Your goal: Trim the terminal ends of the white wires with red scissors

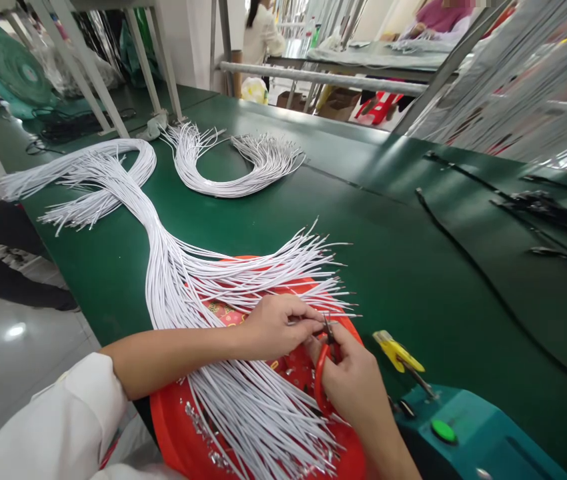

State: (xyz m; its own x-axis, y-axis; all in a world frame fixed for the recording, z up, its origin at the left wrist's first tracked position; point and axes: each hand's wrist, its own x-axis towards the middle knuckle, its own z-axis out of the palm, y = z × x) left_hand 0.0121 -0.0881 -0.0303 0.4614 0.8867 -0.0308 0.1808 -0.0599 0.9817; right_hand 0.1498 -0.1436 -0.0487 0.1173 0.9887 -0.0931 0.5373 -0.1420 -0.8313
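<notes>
My right hand (pixel 351 373) is closed round red-handled scissors (pixel 321 380), whose small dark blades point up beside my left fingertips. My left hand (pixel 281 325) pinches the end of one white cable (pixel 332 323) right at those blades. A large bundle of white cables (pixel 163 267) runs beneath my left forearm and splits into two fans of loose ends. These ends lie across a red plastic tray (pixel 163 427) with a patterned bottom, where shiny silvery scraps (pixel 203 433) are scattered.
Another white cable bundle (pixel 223 190) lies curved on the green table (pixel 393 247). Black cables (pixel 493 287) stretch along the right side. A teal machine (pixel 478 427) with a green button and yellow part (pixel 397 351) stands front right. A green fan (pixel 6 67) is back left. People are behind.
</notes>
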